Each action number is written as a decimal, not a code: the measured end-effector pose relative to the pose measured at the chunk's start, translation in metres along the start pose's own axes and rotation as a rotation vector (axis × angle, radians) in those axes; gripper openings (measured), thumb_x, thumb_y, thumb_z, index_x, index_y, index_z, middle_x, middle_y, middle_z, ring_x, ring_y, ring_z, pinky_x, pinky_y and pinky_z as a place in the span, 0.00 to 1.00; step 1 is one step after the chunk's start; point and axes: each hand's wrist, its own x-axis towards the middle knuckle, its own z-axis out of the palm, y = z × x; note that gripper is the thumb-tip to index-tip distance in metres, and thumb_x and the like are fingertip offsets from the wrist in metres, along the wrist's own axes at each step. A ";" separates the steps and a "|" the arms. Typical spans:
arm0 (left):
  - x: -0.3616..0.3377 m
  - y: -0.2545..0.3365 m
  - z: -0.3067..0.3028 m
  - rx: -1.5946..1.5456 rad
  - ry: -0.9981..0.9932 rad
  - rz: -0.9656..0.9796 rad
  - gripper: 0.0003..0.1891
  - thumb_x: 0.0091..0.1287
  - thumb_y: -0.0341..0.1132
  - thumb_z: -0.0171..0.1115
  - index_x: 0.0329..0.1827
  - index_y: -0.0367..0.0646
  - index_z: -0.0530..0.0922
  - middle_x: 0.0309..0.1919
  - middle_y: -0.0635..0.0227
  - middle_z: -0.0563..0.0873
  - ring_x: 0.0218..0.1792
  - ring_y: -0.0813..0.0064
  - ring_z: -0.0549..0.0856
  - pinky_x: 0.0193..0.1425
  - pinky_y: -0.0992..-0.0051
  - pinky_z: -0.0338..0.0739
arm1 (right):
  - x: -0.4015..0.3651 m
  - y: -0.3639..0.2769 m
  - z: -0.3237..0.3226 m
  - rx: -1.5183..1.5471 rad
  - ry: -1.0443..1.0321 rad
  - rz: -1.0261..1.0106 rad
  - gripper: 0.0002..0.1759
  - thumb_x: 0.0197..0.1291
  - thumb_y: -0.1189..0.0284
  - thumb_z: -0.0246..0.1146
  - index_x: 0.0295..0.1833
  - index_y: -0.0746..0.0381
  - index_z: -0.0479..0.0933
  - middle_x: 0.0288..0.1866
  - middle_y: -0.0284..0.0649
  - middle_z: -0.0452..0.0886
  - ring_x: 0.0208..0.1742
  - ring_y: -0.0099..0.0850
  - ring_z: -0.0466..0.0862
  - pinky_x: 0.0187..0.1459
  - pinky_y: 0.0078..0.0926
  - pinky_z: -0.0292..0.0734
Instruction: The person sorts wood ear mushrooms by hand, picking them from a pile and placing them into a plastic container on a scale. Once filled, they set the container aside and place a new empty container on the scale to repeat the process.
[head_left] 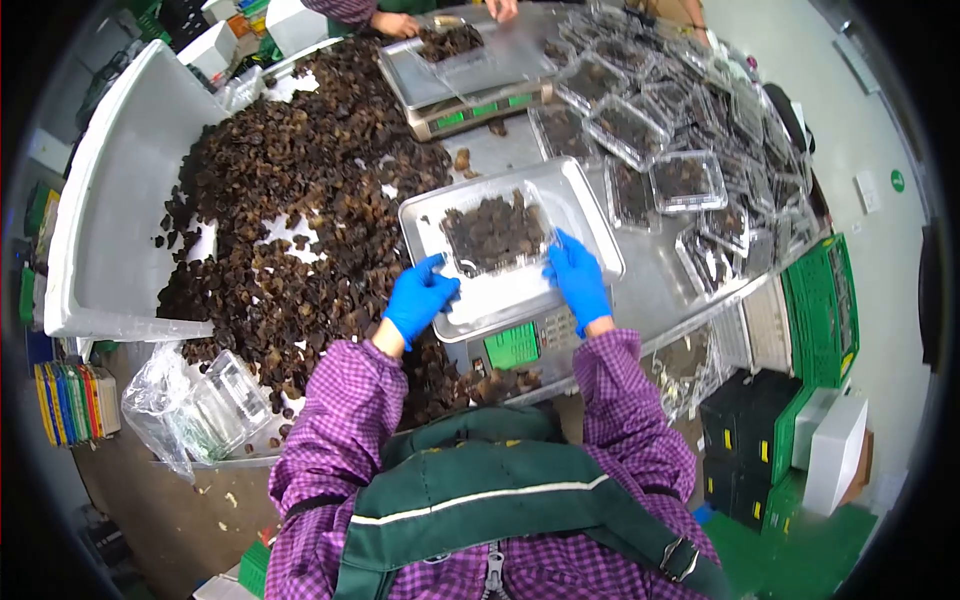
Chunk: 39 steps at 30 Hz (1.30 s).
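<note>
A clear plastic tray (497, 232) filled with dark dried mushrooms sits on the steel pan of a weighing scale (580, 185) in front of me. My left hand (418, 298), in a blue glove, grips the tray's near left corner. My right hand (577, 276), also gloved in blue, holds the tray's near right edge. The scale's green display (512, 346) faces me just below the pan. A large heap of loose dark mushrooms (300, 190) lies to the left, touching the scale's side.
A white bin (110, 190) holds the mushroom heap. Several filled clear trays (690, 130) cover the table on the right. Another person's hands (395, 22) work at a second scale (470, 75) at the far end. A bag of empty trays (195, 405) lies lower left. Green crates (822, 310) stand on the right.
</note>
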 end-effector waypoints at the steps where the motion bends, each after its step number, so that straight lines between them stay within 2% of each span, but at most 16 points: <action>1: 0.000 0.002 0.006 -0.083 -0.002 -0.017 0.30 0.64 0.28 0.58 0.68 0.32 0.59 0.33 0.57 0.84 0.31 0.72 0.85 0.29 0.76 0.81 | 0.003 0.002 -0.001 0.073 -0.034 0.019 0.22 0.63 0.68 0.59 0.61 0.63 0.70 0.40 0.39 0.82 0.36 0.25 0.81 0.36 0.23 0.77; 9: 0.008 -0.013 0.022 -0.329 0.116 -0.011 0.29 0.63 0.22 0.53 0.68 0.36 0.59 0.28 0.60 0.81 0.31 0.68 0.85 0.32 0.73 0.81 | 0.005 -0.006 -0.013 0.347 -0.072 0.172 0.13 0.62 0.70 0.58 0.50 0.63 0.76 0.33 0.34 0.80 0.30 0.22 0.79 0.32 0.19 0.76; 12: 0.012 -0.018 0.024 -0.077 0.142 0.077 0.28 0.62 0.22 0.53 0.68 0.38 0.61 0.27 0.62 0.82 0.27 0.73 0.84 0.29 0.75 0.80 | 0.041 0.027 -0.028 0.256 -0.301 0.067 0.11 0.60 0.71 0.58 0.46 0.64 0.78 0.27 0.30 0.77 0.26 0.20 0.76 0.29 0.16 0.73; 14: 0.010 -0.012 0.026 -0.071 0.168 0.081 0.28 0.63 0.23 0.54 0.68 0.37 0.60 0.27 0.63 0.82 0.27 0.74 0.84 0.31 0.74 0.81 | 0.036 0.014 -0.018 0.143 -0.101 0.083 0.11 0.61 0.72 0.59 0.47 0.64 0.78 0.27 0.30 0.78 0.23 0.17 0.73 0.25 0.13 0.69; 16: 0.003 -0.014 0.024 -0.174 0.159 0.126 0.30 0.63 0.26 0.58 0.69 0.39 0.60 0.31 0.62 0.83 0.31 0.75 0.85 0.36 0.74 0.81 | 0.031 0.001 -0.014 0.104 -0.057 0.091 0.12 0.61 0.72 0.60 0.48 0.64 0.78 0.29 0.30 0.79 0.24 0.17 0.74 0.25 0.13 0.70; 22: -0.072 -0.022 -0.058 0.401 0.624 0.550 0.18 0.59 0.33 0.66 0.53 0.40 0.78 0.43 0.62 0.85 0.41 0.75 0.84 0.48 0.75 0.79 | 0.013 -0.001 -0.038 -0.016 0.006 -0.001 0.19 0.64 0.67 0.58 0.59 0.63 0.74 0.43 0.34 0.80 0.36 0.20 0.77 0.35 0.17 0.74; 24: -0.095 -0.048 -0.119 0.297 0.788 0.389 0.18 0.56 0.33 0.67 0.50 0.41 0.79 0.43 0.61 0.84 0.47 0.69 0.83 0.53 0.71 0.76 | -0.002 -0.003 -0.055 -0.003 0.029 -0.022 0.20 0.63 0.67 0.59 0.59 0.63 0.74 0.44 0.34 0.80 0.37 0.19 0.77 0.37 0.17 0.74; 26: -0.130 -0.071 -0.175 0.600 1.099 0.405 0.21 0.57 0.35 0.66 0.53 0.38 0.77 0.53 0.53 0.78 0.57 0.62 0.77 0.61 0.68 0.70 | -0.008 0.000 -0.067 0.042 0.072 -0.018 0.19 0.63 0.67 0.59 0.58 0.63 0.75 0.43 0.34 0.80 0.37 0.19 0.78 0.38 0.16 0.74; 27: -0.135 -0.101 -0.209 0.721 1.269 0.495 0.22 0.56 0.35 0.66 0.54 0.37 0.75 0.49 0.52 0.80 0.52 0.54 0.78 0.59 0.65 0.70 | -0.011 -0.002 -0.069 0.053 0.104 -0.028 0.19 0.63 0.67 0.59 0.57 0.63 0.75 0.43 0.35 0.81 0.37 0.20 0.78 0.38 0.16 0.74; 29: -0.161 -0.171 -0.267 1.007 1.429 0.043 0.31 0.56 0.42 0.66 0.60 0.35 0.70 0.55 0.48 0.77 0.56 0.50 0.76 0.61 0.61 0.69 | -0.020 -0.009 -0.067 0.073 0.140 -0.057 0.18 0.63 0.68 0.59 0.56 0.64 0.75 0.44 0.36 0.81 0.38 0.20 0.79 0.39 0.16 0.74; 30: -0.183 -0.155 -0.259 0.895 1.291 -0.273 0.32 0.57 0.43 0.65 0.63 0.37 0.68 0.56 0.46 0.76 0.56 0.49 0.76 0.60 0.61 0.70 | -0.024 -0.013 -0.064 0.087 0.140 -0.081 0.18 0.63 0.68 0.59 0.56 0.65 0.76 0.45 0.37 0.82 0.39 0.20 0.79 0.40 0.16 0.75; 32: -0.189 -0.204 -0.292 1.025 1.130 -0.459 0.25 0.58 0.46 0.64 0.55 0.38 0.76 0.47 0.49 0.82 0.46 0.49 0.82 0.51 0.60 0.75 | -0.029 -0.022 -0.054 0.107 0.146 -0.079 0.18 0.64 0.68 0.58 0.56 0.64 0.76 0.46 0.37 0.82 0.39 0.21 0.80 0.40 0.17 0.75; 34: -0.188 -0.228 -0.304 1.110 1.126 -0.273 0.18 0.57 0.42 0.67 0.43 0.37 0.82 0.33 0.55 0.86 0.34 0.57 0.85 0.42 0.64 0.77 | -0.032 -0.023 -0.047 0.087 0.126 -0.106 0.18 0.63 0.69 0.58 0.57 0.64 0.75 0.46 0.37 0.82 0.39 0.21 0.80 0.41 0.16 0.75; 37: -0.192 -0.227 -0.315 0.764 1.070 -0.175 0.15 0.54 0.37 0.72 0.38 0.36 0.83 0.28 0.66 0.87 0.27 0.78 0.82 0.34 0.75 0.76 | -0.033 -0.023 -0.039 0.106 0.110 -0.110 0.17 0.63 0.69 0.58 0.56 0.63 0.76 0.46 0.37 0.82 0.39 0.20 0.79 0.40 0.16 0.74; 38: -0.196 -0.223 -0.320 0.655 1.022 -0.231 0.20 0.49 0.41 0.75 0.39 0.35 0.83 0.33 0.60 0.87 0.33 0.70 0.86 0.42 0.72 0.78 | -0.034 -0.023 -0.036 0.100 0.087 -0.127 0.17 0.63 0.70 0.58 0.56 0.63 0.76 0.45 0.37 0.82 0.39 0.20 0.79 0.40 0.16 0.74; 39: -0.199 -0.210 -0.316 0.614 1.012 -0.251 0.19 0.47 0.40 0.76 0.37 0.36 0.83 0.31 0.62 0.87 0.31 0.73 0.84 0.40 0.73 0.77 | -0.035 -0.022 -0.034 0.109 0.088 -0.143 0.17 0.63 0.70 0.58 0.56 0.63 0.76 0.45 0.37 0.82 0.38 0.20 0.79 0.39 0.16 0.74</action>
